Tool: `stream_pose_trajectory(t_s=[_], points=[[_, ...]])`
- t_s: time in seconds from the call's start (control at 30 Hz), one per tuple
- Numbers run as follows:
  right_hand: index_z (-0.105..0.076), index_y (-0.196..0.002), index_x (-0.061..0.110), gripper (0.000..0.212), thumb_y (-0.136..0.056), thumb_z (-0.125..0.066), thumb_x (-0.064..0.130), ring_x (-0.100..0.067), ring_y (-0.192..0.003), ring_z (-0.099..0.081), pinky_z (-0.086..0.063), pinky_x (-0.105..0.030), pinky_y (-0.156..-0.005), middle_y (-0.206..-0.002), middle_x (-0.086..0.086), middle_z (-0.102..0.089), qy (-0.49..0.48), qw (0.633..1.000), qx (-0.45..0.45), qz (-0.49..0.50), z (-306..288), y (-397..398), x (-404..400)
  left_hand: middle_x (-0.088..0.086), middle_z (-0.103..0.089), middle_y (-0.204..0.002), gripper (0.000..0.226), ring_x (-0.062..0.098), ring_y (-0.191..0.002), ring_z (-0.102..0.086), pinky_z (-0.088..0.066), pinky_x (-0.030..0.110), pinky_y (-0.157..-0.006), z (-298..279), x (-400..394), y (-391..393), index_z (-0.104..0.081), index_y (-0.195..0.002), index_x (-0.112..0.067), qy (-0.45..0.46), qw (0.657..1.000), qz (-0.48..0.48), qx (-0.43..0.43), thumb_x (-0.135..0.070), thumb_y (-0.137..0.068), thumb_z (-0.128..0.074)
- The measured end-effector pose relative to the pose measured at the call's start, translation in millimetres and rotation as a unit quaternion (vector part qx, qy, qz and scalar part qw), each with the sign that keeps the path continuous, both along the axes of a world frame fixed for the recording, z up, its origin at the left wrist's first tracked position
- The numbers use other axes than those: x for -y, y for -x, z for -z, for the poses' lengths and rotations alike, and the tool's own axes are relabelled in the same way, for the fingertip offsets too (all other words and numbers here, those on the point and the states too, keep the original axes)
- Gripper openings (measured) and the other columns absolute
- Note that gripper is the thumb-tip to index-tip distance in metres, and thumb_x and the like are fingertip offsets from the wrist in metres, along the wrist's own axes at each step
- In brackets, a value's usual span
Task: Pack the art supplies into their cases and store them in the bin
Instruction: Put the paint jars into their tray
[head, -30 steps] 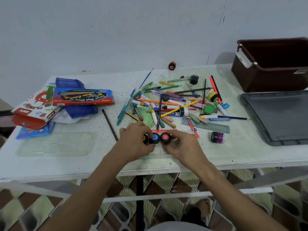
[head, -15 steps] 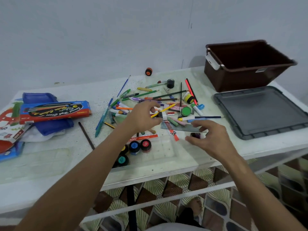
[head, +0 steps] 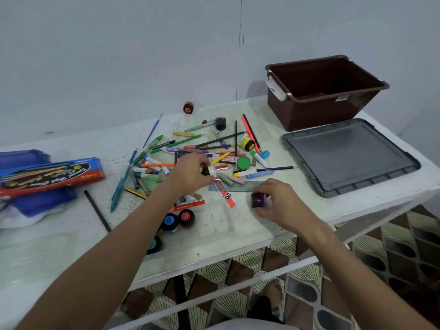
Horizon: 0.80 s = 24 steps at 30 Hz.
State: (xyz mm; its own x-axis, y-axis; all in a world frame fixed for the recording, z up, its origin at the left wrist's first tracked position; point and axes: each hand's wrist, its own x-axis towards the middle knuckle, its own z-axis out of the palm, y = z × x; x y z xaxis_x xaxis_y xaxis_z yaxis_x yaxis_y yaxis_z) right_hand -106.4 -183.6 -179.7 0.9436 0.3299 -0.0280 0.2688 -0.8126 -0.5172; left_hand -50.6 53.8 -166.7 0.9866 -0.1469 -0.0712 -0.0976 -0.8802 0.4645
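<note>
1. While the right hand point(head: 281, 206) is curling its fingers round a purple paint pot point(head: 258, 200) at centre right of the frame, the left hand point(head: 190, 175) is pinching a small white-capped pot point(head: 210, 171) at the near edge of the pile.
2. Three more pots, a blue-lidded pot point(head: 170, 222), a red-lidded pot point(head: 186, 217) and a teal-lidded pot point(head: 153, 245), are sitting in a clear tray point(head: 221, 222) just below the left forearm.
3. Loose pens, pencils and crayons are lying in a heap point(head: 195, 148) at the middle of the table point(head: 71, 246); an orange-lidded pot point(head: 188, 107) is standing apart by the wall.
4. Well away at upper right, the brown bin point(head: 321, 91) is waiting open, with its grey lid point(head: 350, 156) lying flat just in front of it.
5. Risks, as I judge them: lifting the white-capped pot is likely to drag the yellow pencil point(head: 220, 159) touching it and scatter neighbours; the left forearm, crossing low over the tray, could knock the seated pots; a round pot gripped from one side may roll free towards the table edge.
</note>
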Motion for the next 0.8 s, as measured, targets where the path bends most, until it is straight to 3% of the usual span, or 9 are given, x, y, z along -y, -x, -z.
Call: stream_pose_trajectory(t_s=[0.13, 0.27, 0.37, 0.5, 0.63, 0.8], points=[[-0.069, -0.101, 0.017, 0.03, -0.073, -0.08, 0.022, -0.009, -0.082, -0.058, -0.047, -0.02, -0.076, -0.093, 0.004, -0.063, -0.078, 0.997, -0.004, 0.013, -12, 2, -10, 0.003, -0.065, -0.11, 0.039, 0.016, -0.092, -0.061, -0.048, 0.027, -0.079, -8, -7, 14, -0.064, -0.116, -0.012, 0.048, 0.999, -0.022, 0.007, -0.028, -0.081, -0.073], [-0.063, -0.118, 0.021, 0.049, -0.073, -0.081, 0.024, -0.005, -0.086, -0.063, -0.052, -0.016, -0.08, -0.102, 0.005, -0.063, -0.185, 0.982, -0.024, 0.008, -21, 12, -35, 0.001, -0.071, -0.093, 0.038, 0.017, -0.082, -0.067, -0.057, 0.034, -0.078, -23, -26, 47, -0.067, -0.111, -0.015, 0.095, 0.995, -0.034, 0.026, -0.028, -0.077, -0.075], [-0.067, -0.114, 0.018, 0.041, -0.075, -0.079, 0.018, -0.004, -0.09, -0.062, -0.051, -0.014, -0.083, -0.106, 0.002, -0.061, -0.223, 0.972, -0.041, -0.054, -22, 26, -60, -0.007, -0.066, -0.085, 0.029, 0.01, -0.081, -0.064, -0.055, 0.029, -0.075, -33, -42, 80, -0.069, -0.101, -0.024, 0.1, 0.994, -0.041, 0.032, -0.03, -0.074, -0.075], [-0.067, -0.113, 0.027, 0.039, -0.076, -0.078, 0.03, -0.004, -0.093, -0.058, -0.046, -0.015, -0.077, -0.103, 0.01, -0.064, -0.196, 0.973, -0.044, -0.116, -14, 43, -85, -0.017, -0.062, -0.091, 0.032, -0.003, -0.084, -0.062, -0.052, 0.019, -0.075, -36, -62, 122, -0.063, -0.1, -0.038, 0.103, 0.993, -0.059, 0.016, -0.03, -0.073, -0.078], [-0.068, -0.111, 0.029, 0.038, -0.075, -0.079, 0.034, -0.002, -0.087, -0.054, -0.036, -0.008, -0.067, -0.102, 0.014, -0.064, -0.167, 0.977, -0.039, -0.125, -7, 49, -96, -0.016, -0.063, -0.082, 0.036, -0.001, -0.075, -0.061, -0.051, 0.021, -0.068, -28, -73, 146, -0.062, -0.097, -0.032, 0.088, 0.991, -0.096, -0.014, -0.034, -0.068, -0.083], [-0.066, -0.117, 0.029, 0.047, -0.073, -0.081, 0.035, 0.003, -0.087, -0.054, -0.035, -0.004, -0.065, -0.11, 0.015, -0.064, -0.148, 0.981, -0.058, -0.109, 1, 50, -102, -0.017, -0.057, -0.077, 0.03, -0.001, -0.065, -0.053, -0.036, 0.009, -0.058, -20, -69, 155, -0.069, -0.096, -0.028, 0.075, 0.993, -0.086, -0.009, -0.034, -0.07, -0.082]])
